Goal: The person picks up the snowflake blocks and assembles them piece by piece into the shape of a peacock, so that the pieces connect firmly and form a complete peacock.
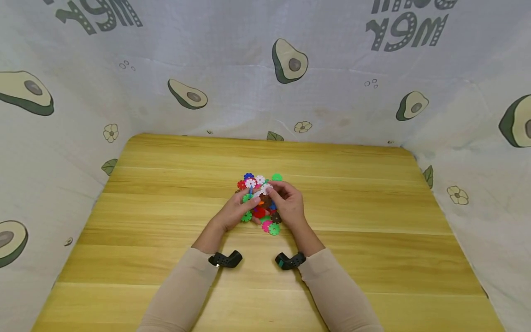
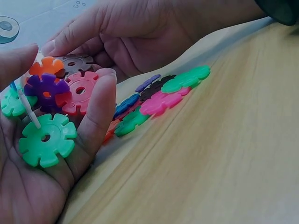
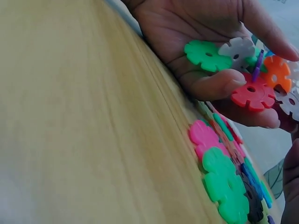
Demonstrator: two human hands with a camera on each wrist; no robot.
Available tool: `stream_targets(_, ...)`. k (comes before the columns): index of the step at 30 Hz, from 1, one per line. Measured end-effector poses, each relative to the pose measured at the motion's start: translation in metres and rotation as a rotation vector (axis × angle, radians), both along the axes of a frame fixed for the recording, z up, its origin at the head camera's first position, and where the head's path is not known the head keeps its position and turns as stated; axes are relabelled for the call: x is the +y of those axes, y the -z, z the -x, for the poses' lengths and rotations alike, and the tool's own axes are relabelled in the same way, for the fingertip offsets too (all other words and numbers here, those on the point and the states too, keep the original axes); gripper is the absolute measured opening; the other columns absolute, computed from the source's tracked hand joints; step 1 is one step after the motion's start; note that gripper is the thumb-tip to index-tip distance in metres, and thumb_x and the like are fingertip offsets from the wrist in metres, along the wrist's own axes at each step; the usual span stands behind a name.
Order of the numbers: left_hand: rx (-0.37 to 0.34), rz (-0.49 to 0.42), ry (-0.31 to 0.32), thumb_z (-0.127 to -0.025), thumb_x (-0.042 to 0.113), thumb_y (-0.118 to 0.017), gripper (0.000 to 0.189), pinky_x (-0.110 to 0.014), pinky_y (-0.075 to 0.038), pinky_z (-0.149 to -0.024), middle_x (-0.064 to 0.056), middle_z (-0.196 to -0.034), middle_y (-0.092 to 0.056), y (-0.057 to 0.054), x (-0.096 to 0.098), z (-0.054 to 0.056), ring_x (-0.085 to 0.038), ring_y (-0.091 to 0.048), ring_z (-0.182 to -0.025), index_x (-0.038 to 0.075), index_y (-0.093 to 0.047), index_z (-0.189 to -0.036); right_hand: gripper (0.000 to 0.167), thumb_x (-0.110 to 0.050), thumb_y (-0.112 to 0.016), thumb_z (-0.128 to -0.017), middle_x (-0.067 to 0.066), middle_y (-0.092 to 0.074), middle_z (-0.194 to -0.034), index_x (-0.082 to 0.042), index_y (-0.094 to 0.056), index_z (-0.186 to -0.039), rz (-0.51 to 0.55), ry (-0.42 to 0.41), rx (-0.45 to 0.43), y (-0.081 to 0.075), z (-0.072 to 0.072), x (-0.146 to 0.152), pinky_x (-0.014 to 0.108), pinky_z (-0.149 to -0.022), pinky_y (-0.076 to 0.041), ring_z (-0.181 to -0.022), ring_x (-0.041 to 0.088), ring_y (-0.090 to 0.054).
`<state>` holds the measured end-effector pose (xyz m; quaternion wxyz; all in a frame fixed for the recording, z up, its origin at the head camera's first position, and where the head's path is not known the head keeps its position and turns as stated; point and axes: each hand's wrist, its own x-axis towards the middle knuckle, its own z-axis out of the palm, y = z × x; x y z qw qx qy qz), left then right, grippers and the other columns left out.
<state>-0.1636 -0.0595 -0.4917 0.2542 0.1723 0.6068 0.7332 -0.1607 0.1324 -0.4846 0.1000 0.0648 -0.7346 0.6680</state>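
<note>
My left hand [image 1: 230,212] holds a cluster of notched plastic snowflake discs that are joined together. In the left wrist view, a green disc [image 2: 60,147] lies over the palm, below a purple disc [image 2: 35,88], a red disc [image 2: 72,105] and an orange disc [image 2: 46,64]. From the other side, my right hand [image 1: 290,207] pinches a white disc [image 1: 265,188] between thumb and fingers at the cluster's upper edge. A brown disc [image 1: 265,201] shows between the hands. The fingers partly hide how the discs slot into one another.
Loose discs lie on the wooden table [image 1: 352,207] beneath and around the hands, among them a pink disc [image 2: 159,103] and a green disc [image 2: 187,79]. Behind the table hangs a white cloth [image 1: 240,115] printed with avocados. Black devices are strapped to both wrists.
</note>
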Motion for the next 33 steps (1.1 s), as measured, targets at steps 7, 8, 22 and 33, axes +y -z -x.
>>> stream_targets(7, 0.002, -0.019, 0.010, -0.109, 0.025, -0.049, 0.047, -0.035, -0.065, -0.071, -0.032, -0.137, -0.060, 0.0028, 0.0008, 0.0013, -0.028, -0.077, -0.094, 0.002, -0.044, -0.149, 0.019, -0.006, -0.073, -0.094, -0.007, -0.073, -0.083, 0.004, -0.069, -0.109, 0.025, 0.031, -0.017, 0.0002, -0.0004, -0.0009, 0.017, -0.068, -0.056, -0.075, 0.003, -0.069)
stream_targets(8, 0.001, -0.018, 0.010, -0.109, 0.025, -0.049, 0.046, -0.035, -0.065, -0.072, -0.032, -0.137, -0.060, 0.0028, 0.0008, 0.0013, -0.028, -0.077, -0.094, 0.002, -0.045, -0.149, 0.019, -0.006, -0.073, -0.094, -0.006, -0.074, -0.083, 0.004, -0.069, -0.109, 0.027, 0.027, -0.023, 0.0003, -0.0003, -0.0007, 0.017, -0.069, -0.056, -0.075, 0.003, -0.069)
stream_targets(22, 0.008, 0.037, 0.001, -0.108, 0.027, -0.051, 0.043, -0.036, -0.065, -0.075, -0.023, -0.132, -0.063, 0.0042, -0.0013, 0.0009, -0.020, -0.074, -0.078, 0.005, -0.047, -0.146, 0.016, -0.011, -0.077, -0.092, 0.021, -0.074, -0.104, 0.000, -0.077, -0.104, -0.058, 0.012, -0.015, -0.0001, -0.0006, -0.0023, 0.018, -0.065, -0.051, -0.079, 0.009, -0.062)
stream_targets(33, -0.081, -0.010, -0.057, -0.107, 0.027, -0.051, 0.039, -0.033, -0.064, -0.069, -0.012, -0.120, -0.067, 0.0010, -0.0005, 0.0005, -0.022, -0.073, -0.071, 0.003, -0.052, -0.137, 0.020, -0.016, -0.071, -0.098, -0.007, -0.071, -0.085, 0.003, -0.071, -0.104, -0.024, 0.090, -0.036, 0.0026, 0.0053, 0.0069, 0.017, -0.071, -0.053, -0.079, 0.007, -0.064)
